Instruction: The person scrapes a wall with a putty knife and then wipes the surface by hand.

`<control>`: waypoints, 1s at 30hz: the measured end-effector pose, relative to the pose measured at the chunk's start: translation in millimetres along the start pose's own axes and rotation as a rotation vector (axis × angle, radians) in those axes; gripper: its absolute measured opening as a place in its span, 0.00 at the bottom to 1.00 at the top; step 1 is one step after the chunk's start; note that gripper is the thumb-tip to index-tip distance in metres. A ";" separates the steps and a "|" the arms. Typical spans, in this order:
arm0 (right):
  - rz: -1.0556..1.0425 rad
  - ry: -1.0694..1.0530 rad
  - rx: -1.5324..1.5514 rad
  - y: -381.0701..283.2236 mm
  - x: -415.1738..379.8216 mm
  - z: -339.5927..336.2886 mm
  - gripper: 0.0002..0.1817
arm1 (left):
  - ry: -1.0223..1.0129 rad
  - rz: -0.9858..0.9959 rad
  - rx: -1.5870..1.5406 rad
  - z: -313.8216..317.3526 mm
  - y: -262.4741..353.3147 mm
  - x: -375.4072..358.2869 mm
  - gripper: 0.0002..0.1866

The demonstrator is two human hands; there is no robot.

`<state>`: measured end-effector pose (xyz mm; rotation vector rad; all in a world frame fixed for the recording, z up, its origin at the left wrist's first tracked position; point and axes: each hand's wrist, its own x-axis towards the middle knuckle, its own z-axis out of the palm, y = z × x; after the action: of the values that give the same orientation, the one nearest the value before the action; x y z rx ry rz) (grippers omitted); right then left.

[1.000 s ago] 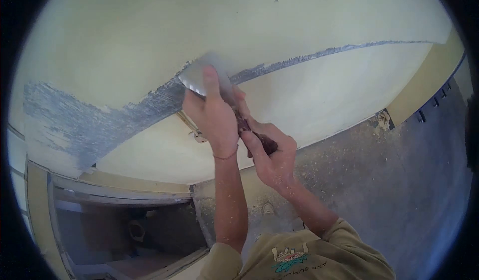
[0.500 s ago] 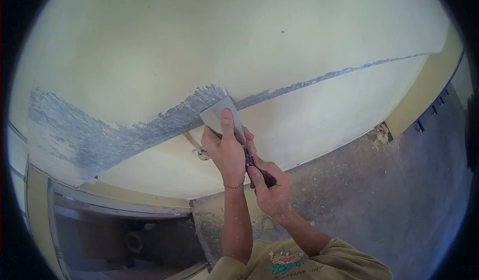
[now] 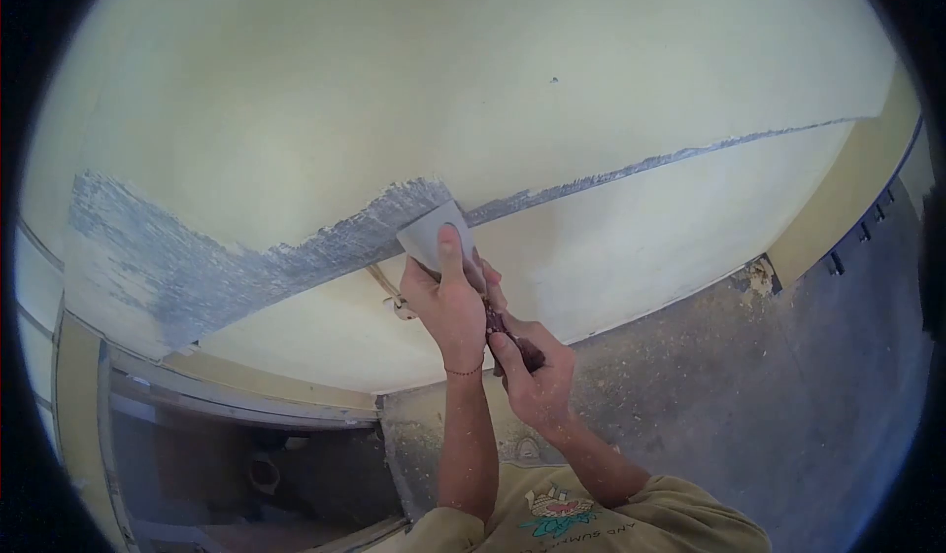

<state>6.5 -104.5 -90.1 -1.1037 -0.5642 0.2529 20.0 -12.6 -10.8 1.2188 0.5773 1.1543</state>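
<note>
Both my hands are on a wide-bladed scraper. The left hand is closed around the lower part of its flat grey blade, thumb laid along the face. Behind it, my right hand grips the dark reddish handle. The blade's far edge lies at the scraped grey band that runs along the lower edge of a cream-painted surface. Whether the edge presses on the surface cannot be made out. Rough, flaky paint borders the band, which is broad at left and thin at right.
A pale lower wall lies beyond my hands, with a small fitting left of my left wrist. Below left is a framed dark opening. Pale flakes dot the grey floor. A yellowish post stands at right.
The view has shifted slightly, so the wall sits a little lower and further right. Both hands keep the same hold on the scraper, its blade still at the band.
</note>
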 end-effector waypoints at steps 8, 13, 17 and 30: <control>0.097 -0.103 0.009 -16.3 7.0 -0.6 0.14 | -0.010 0.010 0.012 0.4 16.9 1.5 0.17; 0.237 -0.210 0.019 -16.6 -6.1 -20.7 0.19 | 0.040 -0.083 -0.033 -4.6 -9.2 -14.5 0.15; 0.158 -0.216 0.069 -11.3 -7.7 -28.2 0.21 | 0.024 -0.097 -0.026 -2.4 -18.6 -16.3 0.14; 0.066 -0.041 -0.039 5.6 -4.6 -25.0 0.09 | 0.003 -0.078 0.010 1.6 -16.2 -14.8 0.14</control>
<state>16.8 -123.4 -104.7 -1.1580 -0.5719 0.3234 21.9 -25.4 -28.6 1.1933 0.6282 1.0890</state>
